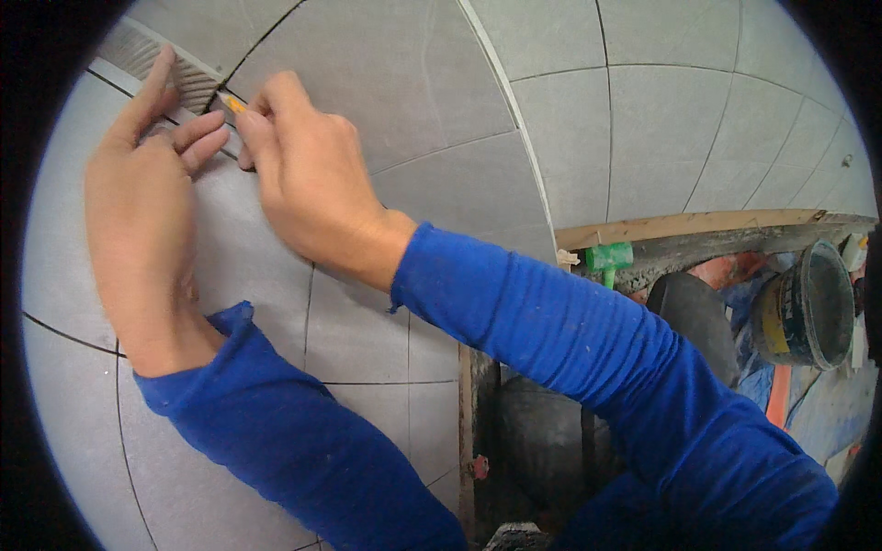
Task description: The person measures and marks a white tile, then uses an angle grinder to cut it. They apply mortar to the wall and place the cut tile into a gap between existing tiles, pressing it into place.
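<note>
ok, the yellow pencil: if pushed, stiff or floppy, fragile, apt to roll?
The yellow pencil is probably stiff and light: it looks slim and straight in the right hand. Its narrow tapered tip might snap under a hard push. Rolling: can't tell, the hand hides most of it.

The grey tiles (413, 73) here look smooth and mostly matt, while the ridged strip (195, 90) is rough and combed. That pencil (235, 105) has a painted shaft; the blue sleeves (551, 312) are creased matt cloth, and over there the batten (698, 223) looks bare wood, the bucket (781, 317) scuffed, dull plastic.
</note>
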A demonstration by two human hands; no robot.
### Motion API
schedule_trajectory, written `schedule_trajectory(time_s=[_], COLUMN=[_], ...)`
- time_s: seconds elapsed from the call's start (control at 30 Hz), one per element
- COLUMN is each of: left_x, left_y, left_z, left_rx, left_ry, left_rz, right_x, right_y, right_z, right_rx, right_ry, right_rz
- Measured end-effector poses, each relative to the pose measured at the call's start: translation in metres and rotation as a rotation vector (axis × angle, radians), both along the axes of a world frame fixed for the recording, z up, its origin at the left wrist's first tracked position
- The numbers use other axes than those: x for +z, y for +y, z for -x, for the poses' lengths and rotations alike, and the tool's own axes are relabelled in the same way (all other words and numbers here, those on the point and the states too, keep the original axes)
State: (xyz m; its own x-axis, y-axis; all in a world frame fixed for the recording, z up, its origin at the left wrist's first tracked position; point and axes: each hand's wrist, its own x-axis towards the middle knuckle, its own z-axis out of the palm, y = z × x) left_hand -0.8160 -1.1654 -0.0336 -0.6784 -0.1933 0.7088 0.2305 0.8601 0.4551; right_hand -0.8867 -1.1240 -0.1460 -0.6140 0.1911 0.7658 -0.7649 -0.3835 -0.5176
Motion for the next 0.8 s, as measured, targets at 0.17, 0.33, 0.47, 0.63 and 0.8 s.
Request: schedule_trajectory(time_s=[0.17,0.33,0.47,0.63,0.8], left_x=[-0.004,-0.009,-0.004,0.001,0.009], left_y=[-0.001,0.005,0.016,0.031,0.032], left_z=[-0.002,0.001,0.001,0.012,0.015], left_rx=[0.104,0.329,0.367,0.485,0.565], left_ry=[0.052,0.146,0.283,0.422,0.353], left_rz=[0.069,0.292,0.382,0.331,0.293], right_x=[0.008,0.038,0.049,0.046,0.046], right_y=[0.019,0.033,0.039,0.045,0.046], right_z=[-0.007,-0.016,-0.023,-0.022,-0.025], right_rx=[-0.087,0.023,0.071,0.166,0.245], right_ry=[0.061,0.048,-0.004,-0.059,-0.02], right_rz=[0.067,0.009,0.0,-0.027,0.058])
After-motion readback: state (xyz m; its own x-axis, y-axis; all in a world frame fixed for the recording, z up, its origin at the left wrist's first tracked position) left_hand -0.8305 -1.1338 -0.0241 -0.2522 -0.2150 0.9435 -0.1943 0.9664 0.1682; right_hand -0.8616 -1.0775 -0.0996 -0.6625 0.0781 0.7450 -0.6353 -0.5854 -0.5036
